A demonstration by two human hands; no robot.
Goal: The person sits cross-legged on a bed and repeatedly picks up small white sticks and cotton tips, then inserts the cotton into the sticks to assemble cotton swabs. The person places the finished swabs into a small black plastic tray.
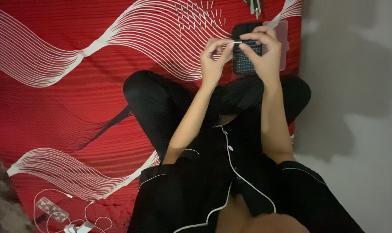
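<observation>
right hand (263, 49) covers part of black bit case (244, 60) | both pinch thin white bit (238, 42), likely, with left hand (213, 58) | loose bits (200, 17) on red sheet (75, 99)

Seated cross-legged on red bed cover (66, 108) with white wave lines | left hand (213, 60) and right hand (263, 54) pinching a small white rod (238, 42) between fingertips | just above a black holed tray (245, 54) | clear lid (283, 43) beside tray | loose pins (200, 17) in rows beyond | white cable (75, 215) near bottom left
</observation>
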